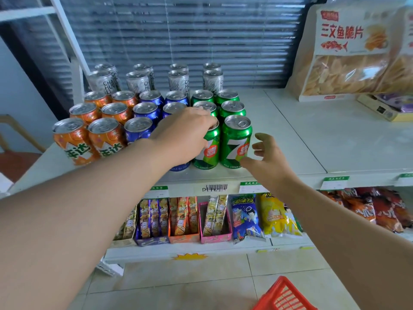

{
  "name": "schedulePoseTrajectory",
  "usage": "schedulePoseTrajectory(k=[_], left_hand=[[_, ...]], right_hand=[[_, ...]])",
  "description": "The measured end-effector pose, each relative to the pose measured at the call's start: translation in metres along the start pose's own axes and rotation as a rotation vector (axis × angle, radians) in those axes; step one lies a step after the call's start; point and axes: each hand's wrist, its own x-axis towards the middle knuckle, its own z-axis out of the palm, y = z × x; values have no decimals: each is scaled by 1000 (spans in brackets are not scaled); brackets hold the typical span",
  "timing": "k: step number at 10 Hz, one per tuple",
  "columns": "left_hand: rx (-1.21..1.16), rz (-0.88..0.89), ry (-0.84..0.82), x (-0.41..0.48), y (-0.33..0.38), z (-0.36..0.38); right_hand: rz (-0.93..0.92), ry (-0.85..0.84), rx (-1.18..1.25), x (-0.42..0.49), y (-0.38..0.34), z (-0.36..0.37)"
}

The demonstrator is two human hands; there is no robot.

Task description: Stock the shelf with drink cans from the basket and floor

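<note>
Left hand (185,133): you grip the front-row green 7-Up can (209,152) from above
Right hand (269,158): your fingers spread, holding nothing, beside the neighbouring green can (235,142)

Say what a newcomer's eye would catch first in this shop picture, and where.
The colour-sorted block of cans on the shelf strikes first: orange, blue and green columns, silver ones behind. At its front, the left hand holds a green can by the top; the right hand hovers open beside the front-right can. A red basket peeks in bottom right.
</note>
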Motion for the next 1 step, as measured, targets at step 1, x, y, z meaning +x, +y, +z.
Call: schedulePoseTrajectory(k=[1], left_hand=[[-72, -123, 115, -12, -1, -9]], right_hand=[[-50, 101, -4, -8, -13, -7]])
